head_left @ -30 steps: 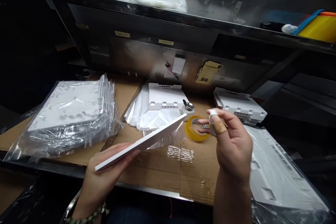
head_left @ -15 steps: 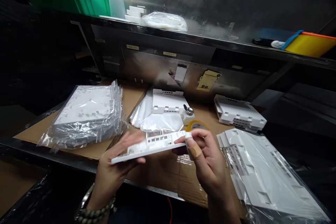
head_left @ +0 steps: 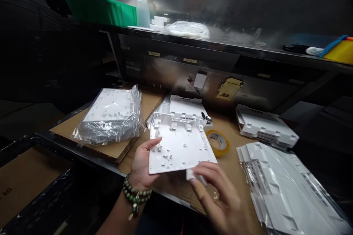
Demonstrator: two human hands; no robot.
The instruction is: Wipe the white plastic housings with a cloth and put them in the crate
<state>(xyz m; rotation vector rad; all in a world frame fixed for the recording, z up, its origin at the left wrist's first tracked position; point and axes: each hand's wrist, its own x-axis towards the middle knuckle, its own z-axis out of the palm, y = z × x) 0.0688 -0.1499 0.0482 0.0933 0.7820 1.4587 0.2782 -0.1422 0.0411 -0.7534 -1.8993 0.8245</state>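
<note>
My left hand (head_left: 143, 165) grips a white plastic housing panel (head_left: 179, 147) by its left edge, thumb on top and the other fingers hidden beneath. The panel's inner face, with small clips and posts, is turned up toward me; a raised wall with slots runs along its far edge. At the near right corner, my right hand (head_left: 217, 191) pinches a small white piece (head_left: 191, 174), perhaps a folded cloth or pad. The hand is slightly blurred, and whether the piece touches the panel's edge I cannot tell. A tan plaster is wrapped round the right thumb.
Bagged white panels (head_left: 110, 106) are stacked on cardboard at left. Behind the held panel lie another white housing (head_left: 187, 106) and a small metal-lidded pot (head_left: 207, 118). A yellow tape roll (head_left: 224, 147), a housing (head_left: 266, 126) and bagged housings (head_left: 289, 187) occupy the right. A shelf (head_left: 234, 49) spans the back.
The panel has turned from nearly edge-on to showing its inner face. My right hand has moved down from its right end to the near corner, still pinching the white piece. The view has shifted left.
</note>
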